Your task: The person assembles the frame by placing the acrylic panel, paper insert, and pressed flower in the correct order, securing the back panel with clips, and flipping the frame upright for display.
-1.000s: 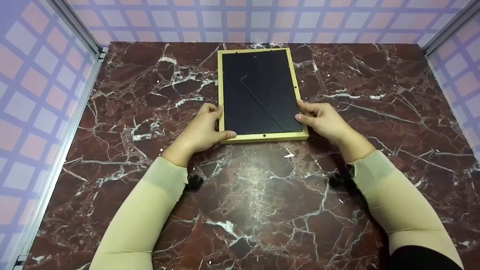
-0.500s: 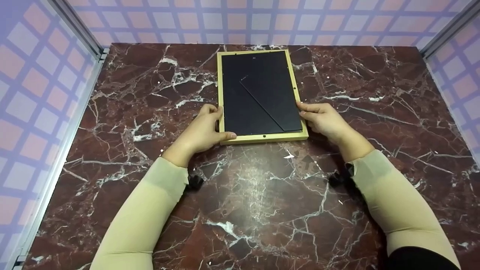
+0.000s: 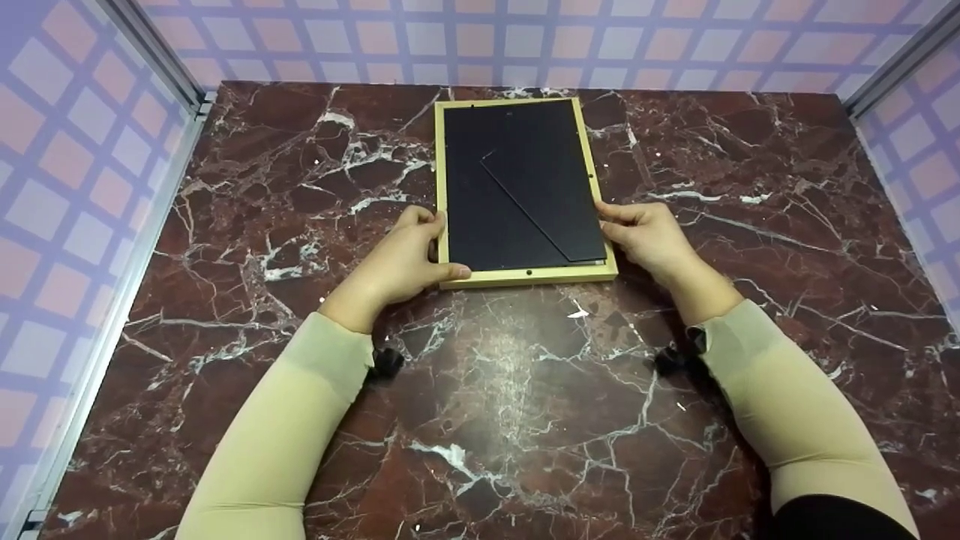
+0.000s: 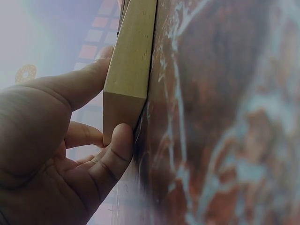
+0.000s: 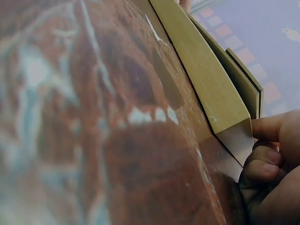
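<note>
A picture frame (image 3: 529,275) lies back side up, its pale wooden border round a black backing board (image 3: 517,187). A stand leg (image 3: 525,214) lies folded diagonally on the board. My left hand (image 3: 401,259) grips the near left corner, thumb over the front bar and fingers along the left side. At the right side, my right hand (image 3: 646,236) pinches the edge between thumb and forefinger above the near right corner. In the right wrist view, the backing board (image 5: 246,84) stands proud of the wooden border there. The frame's front is hidden underneath.
The frame lies on a dark red marbled tabletop (image 3: 495,420) with white veins. A checkered wall (image 3: 502,45) stands behind it, with more panels at both sides along metal rails (image 3: 150,262). A small white scrap-like mark (image 3: 577,311) shows in front of the frame.
My right thumb has shifted from over the backing board to the frame's right edge. A light gap now shows at the board's near right corner. The left hand keeps its grip.
</note>
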Demonstrator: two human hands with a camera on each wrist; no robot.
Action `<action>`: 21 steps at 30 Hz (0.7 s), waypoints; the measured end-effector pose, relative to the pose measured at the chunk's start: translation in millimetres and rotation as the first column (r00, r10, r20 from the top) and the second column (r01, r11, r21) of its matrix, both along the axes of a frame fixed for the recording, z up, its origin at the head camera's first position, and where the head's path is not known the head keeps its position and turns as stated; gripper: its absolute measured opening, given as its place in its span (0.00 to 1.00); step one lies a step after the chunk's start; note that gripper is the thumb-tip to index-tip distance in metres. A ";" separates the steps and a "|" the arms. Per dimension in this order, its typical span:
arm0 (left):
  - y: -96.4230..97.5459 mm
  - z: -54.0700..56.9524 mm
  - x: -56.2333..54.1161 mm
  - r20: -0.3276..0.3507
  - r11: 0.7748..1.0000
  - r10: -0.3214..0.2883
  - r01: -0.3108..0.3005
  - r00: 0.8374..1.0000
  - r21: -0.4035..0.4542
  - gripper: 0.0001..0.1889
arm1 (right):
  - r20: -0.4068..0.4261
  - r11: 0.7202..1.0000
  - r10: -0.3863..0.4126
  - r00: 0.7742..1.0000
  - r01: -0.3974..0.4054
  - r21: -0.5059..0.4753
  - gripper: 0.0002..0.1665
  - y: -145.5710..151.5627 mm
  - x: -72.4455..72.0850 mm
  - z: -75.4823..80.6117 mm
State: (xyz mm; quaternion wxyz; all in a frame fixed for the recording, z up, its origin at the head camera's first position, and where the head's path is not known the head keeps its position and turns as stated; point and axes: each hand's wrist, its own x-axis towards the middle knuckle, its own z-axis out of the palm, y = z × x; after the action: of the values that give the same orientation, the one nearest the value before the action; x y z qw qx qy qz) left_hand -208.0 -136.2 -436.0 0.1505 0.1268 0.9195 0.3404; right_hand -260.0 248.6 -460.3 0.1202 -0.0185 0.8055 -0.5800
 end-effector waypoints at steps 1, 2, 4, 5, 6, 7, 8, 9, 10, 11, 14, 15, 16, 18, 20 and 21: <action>0.1 0.1 -0.2 -0.001 1.000 0.000 0.000 1.000 -0.002 0.58 | 0.000 1.000 -0.007 1.000 0.007 -0.005 0.26 -0.4 -0.1 -0.1; 0.2 0.0 -0.4 -0.002 1.000 0.000 0.000 1.000 -0.002 0.58 | 0.000 1.000 -0.015 1.000 0.015 -0.010 0.26 -0.6 -0.2 -0.5; 0.2 0.0 -0.4 -0.002 1.000 0.001 -0.001 1.000 -0.003 0.58 | -0.006 0.999 -0.033 0.999 0.033 -0.018 0.25 -1.4 -0.6 -1.4; 0.3 -0.2 -0.5 -0.001 1.000 0.002 -0.002 1.000 -0.004 0.58 | -0.009 0.999 -0.044 0.999 0.044 -0.021 0.25 -2.2 -0.7 -1.8; 0.3 -0.5 -0.5 0.000 1.000 0.003 -0.003 1.000 -0.004 0.58 | -0.014 0.998 -0.055 0.998 0.055 -0.023 0.24 -3.3 -0.7 -2.2; 0.4 -0.8 -0.5 0.003 1.000 0.003 -0.003 1.000 -0.005 0.58 | -0.018 0.998 -0.066 0.998 0.065 -0.024 0.24 -4.2 -0.8 -2.8; 0.5 -1.0 -0.5 0.004 1.000 0.002 -0.002 1.000 -0.005 0.58 | -0.023 0.997 -0.077 0.997 0.076 -0.026 0.23 -5.2 -0.8 -3.3; 0.4 -1.1 -0.5 0.007 1.000 0.002 -0.002 1.000 -0.006 0.58 | -0.027 0.996 -0.087 0.996 0.086 -0.028 0.22 -6.4 -0.7 -3.6; 0.5 -1.2 -0.5 0.007 1.000 0.001 -0.001 1.000 -0.007 0.58 | -0.033 0.995 -0.096 0.995 0.095 -0.028 0.22 -7.6 -0.5 -3.8; 0.6 -1.0 -0.5 0.008 1.000 0.001 -0.001 1.000 -0.007 0.58 | -0.038 0.994 -0.105 0.994 0.104 -0.028 0.22 -8.8 -0.4 -4.1; 0.6 -0.4 -0.4 0.008 1.000 -0.001 0.001 1.000 -0.010 0.58 | -0.060 0.993 -0.118 0.991 0.117 -0.019 0.21 -11.2 0.1 -4.2; 0.5 -0.1 -0.3 0.009 1.000 -0.001 0.001 1.000 -0.011 0.58 | -0.069 0.993 -0.119 0.990 0.119 -0.009 0.21 -11.9 0.4 -4.0; 0.5 0.0 -0.4 0.009 1.000 0.000 0.000 1.000 -0.012 0.57 | -0.080 0.993 -0.120 0.990 0.120 0.001 0.21 -12.3 0.5 -4.1; 0.3 0.2 -0.6 0.010 1.000 0.001 -0.001 1.000 -0.017 0.57 | -0.103 0.993 -0.112 0.988 0.115 0.025 0.20 -12.9 0.6 -4.0; 0.1 0.1 -1.1 0.007 1.000 0.002 -0.002 1.000 -0.020 0.57 | -0.127 0.993 -0.105 0.986 0.112 0.047 0.20 -13.1 0.7 -4.2; 0.0 -0.2 -1.3 0.006 1.000 0.001 -0.001 1.000 -0.021 0.57 | -0.140 0.992 -0.100 0.985 0.109 0.059 0.19 -12.9 0.6 -4.5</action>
State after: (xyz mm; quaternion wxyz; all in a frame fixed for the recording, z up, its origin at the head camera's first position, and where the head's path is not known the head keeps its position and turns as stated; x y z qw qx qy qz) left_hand -209.3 -136.1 -436.2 0.1542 0.1236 0.9226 0.3313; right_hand -259.4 235.7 -464.8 0.0348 -0.0118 0.8306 -0.5556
